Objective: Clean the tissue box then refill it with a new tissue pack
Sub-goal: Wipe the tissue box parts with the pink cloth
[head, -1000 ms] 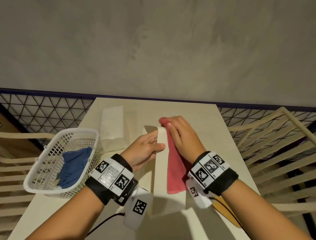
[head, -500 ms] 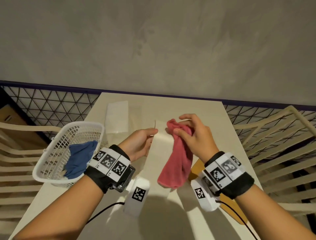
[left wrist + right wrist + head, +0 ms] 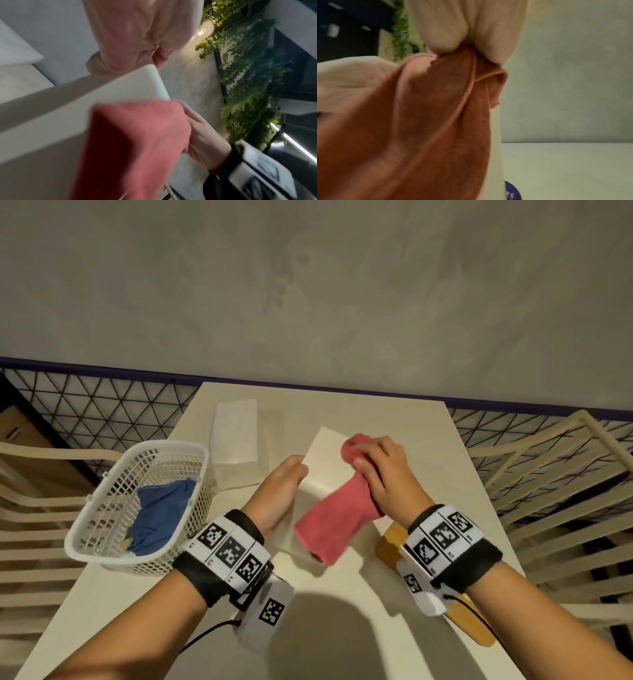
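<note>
At your far left a white basket sat on the table, a blue cloth in it; just beyond lay the tissue pack. Your left hand gripped the white tissue box, thumb on its left edge, above mid-table. Your right hand pinched the bunched pink cloth against the box's face. A wooden lid lay beneath that wrist.

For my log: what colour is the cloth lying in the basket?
Blue cloth, in the white basket; clearest in the head view.
</note>
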Available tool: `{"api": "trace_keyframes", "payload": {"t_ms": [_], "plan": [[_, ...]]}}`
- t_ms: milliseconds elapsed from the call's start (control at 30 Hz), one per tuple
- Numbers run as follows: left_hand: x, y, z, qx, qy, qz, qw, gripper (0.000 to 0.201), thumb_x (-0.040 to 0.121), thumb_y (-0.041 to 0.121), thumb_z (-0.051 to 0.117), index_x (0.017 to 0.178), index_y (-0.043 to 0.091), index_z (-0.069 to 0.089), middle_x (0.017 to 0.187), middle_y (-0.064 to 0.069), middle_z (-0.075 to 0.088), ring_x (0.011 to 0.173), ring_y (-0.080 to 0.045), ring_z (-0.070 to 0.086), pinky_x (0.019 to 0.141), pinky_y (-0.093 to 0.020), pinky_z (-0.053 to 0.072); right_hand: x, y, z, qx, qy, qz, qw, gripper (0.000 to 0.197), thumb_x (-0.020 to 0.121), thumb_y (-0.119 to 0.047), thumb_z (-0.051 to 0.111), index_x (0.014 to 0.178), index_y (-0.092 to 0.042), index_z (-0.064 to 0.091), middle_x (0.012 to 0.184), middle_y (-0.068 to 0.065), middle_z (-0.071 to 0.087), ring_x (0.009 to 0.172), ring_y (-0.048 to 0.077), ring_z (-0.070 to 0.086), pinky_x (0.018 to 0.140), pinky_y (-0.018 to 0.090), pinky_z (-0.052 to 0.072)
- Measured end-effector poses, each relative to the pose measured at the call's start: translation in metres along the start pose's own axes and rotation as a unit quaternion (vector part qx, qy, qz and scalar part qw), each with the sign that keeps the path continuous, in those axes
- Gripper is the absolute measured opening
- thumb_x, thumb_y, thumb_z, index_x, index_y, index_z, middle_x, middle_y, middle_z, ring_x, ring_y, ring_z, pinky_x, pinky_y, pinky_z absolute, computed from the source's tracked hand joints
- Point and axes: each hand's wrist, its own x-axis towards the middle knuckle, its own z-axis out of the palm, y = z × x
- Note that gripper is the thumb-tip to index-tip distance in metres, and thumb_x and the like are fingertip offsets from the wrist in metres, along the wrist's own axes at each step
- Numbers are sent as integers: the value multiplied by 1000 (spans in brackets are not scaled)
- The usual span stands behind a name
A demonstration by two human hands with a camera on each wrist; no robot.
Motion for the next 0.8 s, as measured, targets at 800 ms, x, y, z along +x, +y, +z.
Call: {"api": "trace_keyframes", "payload": {"t_ms": [800], "plan": [[4,25,4,-121,7,70,990,34,95,7,37,122,24,48,110,6,60,103,3,54,81,-10,43,12,-32,10,67,-11,-41,997,42,88,-34,47,125,-15,55,132,1,53,125,15,45,108,28,34]]}}
